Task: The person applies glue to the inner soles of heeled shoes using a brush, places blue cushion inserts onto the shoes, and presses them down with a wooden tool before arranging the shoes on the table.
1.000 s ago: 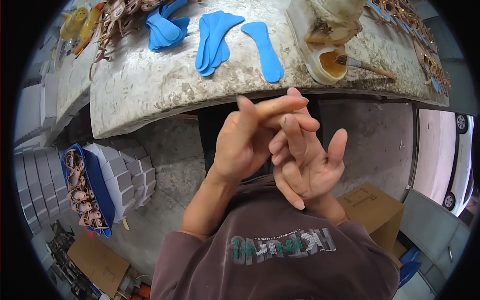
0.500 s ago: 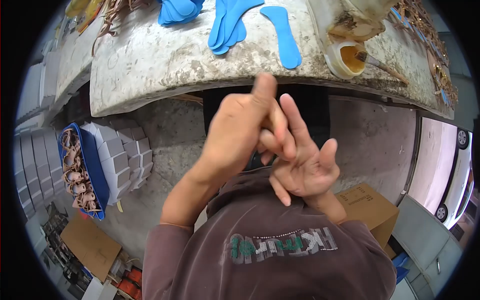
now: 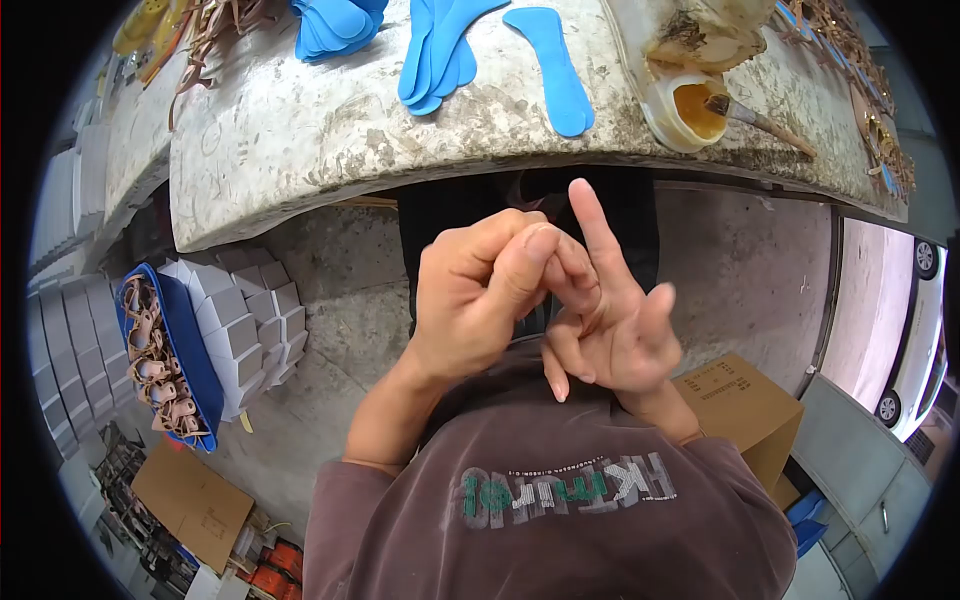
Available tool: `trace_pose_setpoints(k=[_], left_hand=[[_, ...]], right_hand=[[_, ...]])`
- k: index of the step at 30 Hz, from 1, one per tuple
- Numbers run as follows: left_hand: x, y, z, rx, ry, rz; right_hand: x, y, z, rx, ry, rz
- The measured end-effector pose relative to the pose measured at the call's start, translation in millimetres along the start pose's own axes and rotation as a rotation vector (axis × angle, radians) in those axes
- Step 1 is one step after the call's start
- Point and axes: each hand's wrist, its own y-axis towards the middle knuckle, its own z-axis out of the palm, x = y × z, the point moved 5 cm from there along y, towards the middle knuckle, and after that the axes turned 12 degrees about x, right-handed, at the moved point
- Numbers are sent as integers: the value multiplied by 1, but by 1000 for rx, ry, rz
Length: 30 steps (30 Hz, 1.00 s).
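My left hand (image 3: 485, 285) is closed, its thumb and fingers pinched together against the fingers of my right hand (image 3: 620, 320). What lies inside that pinch is too small to tell. On my right hand one finger points up and the thumb stands apart, with the others partly bent; no object shows in it. Beyond them on the worktable (image 3: 300, 140) lie a single blue insole (image 3: 558, 80), a fanned stack of blue insoles (image 3: 440, 60) and another blue pile (image 3: 338, 25). A pot of amber glue (image 3: 690, 112) stands to the right with a brush (image 3: 765, 125) across its rim.
A blue crate of tan sandals (image 3: 205, 370) is at the left beside stacked white boxes (image 3: 235, 325). Sandal straps (image 3: 870, 120) line the table's right end. One cardboard box (image 3: 740, 405) sits at the right, and flat cardboard (image 3: 195, 500) lies lower left.
My left hand has turned and its fingers have curled in, its thumb now bent down against my right fingers. The table has shifted upward in view since the first frame.
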Motion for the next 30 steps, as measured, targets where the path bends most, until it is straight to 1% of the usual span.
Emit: trace_pose_setpoints(k=[1,2,4,6,7,8,9,10,11,12,14,15,16,17,18,19,20,21,22,23,24,26,27,28,29,30], left_hand=[[-1,0,2,-2,2,-2],[-3,-1,2,-29,46,-13],[-7,0,0,-57,94,-23],[2,2,-4,-84,167,-289],[2,2,-9,-152,19,-250],[-3,2,-16,-167,15,-175],[-9,1,-24,-181,11,-101],[-11,3,-30,-183,-11,65],[-15,1,-36,-267,85,93],[-15,-1,-39,-233,171,76],[-12,-10,-42,-140,334,6],[-11,-12,-38,-180,267,-5],[-10,-16,-39,-174,265,-49],[-11,-19,-42,-173,271,-85],[-13,-21,-47,-164,366,-114],[-18,-24,-52,-143,501,-109],[-23,-26,-58,-190,548,-83],[-26,-30,-66,-239,588,-61],[-24,-42,-85,-274,715,-55],[-23,-53,-109,-311,832,-54],[-27,-56,-131,-369,908,-46],[-65,-35,-159,-610,1000,82],[-77,-20,-180,-680,991,94],[-89,-3,-206,-749,977,103],[-93,11,-249,-812,937,-56],[-99,36,-286,-879,704,15]], right_hand=[[0,-1,1,-70,-137,65],[1,-1,4,-68,-133,64],[-3,-1,1,-129,-344,246],[-6,2,2,-52,-387,171],[-5,2,2,-96,-325,153],[-3,3,2,-138,-263,136],[1,2,2,-113,-280,94],[5,2,2,-129,-273,57],[9,1,1,-146,-268,19],[11,3,-1,-115,-277,3],[10,4,-2,-143,-226,-16],[9,5,-3,-168,-169,-27],[7,4,-4,-158,-167,-22],[8,2,-8,-191,-344,10],[11,4,-11,-199,-524,28],[17,5,-10,-267,-599,-46],[26,2,-13,-349,-730,-55],[33,-8,-19,-429,-745,-84],[43,-17,-25,-412,-741,-149],[52,-30,-32,-488,-773,-143],[62,-33,-33,-456,-875,-203],[79,-40,-39,-396,-979,-174],[81,-43,-36,-370,-982,-184],[81,-49,-40,-477,-873,-139],[82,-53,-46,-584,-762,-90],[83,-48,-45,-621,-878,-116]])
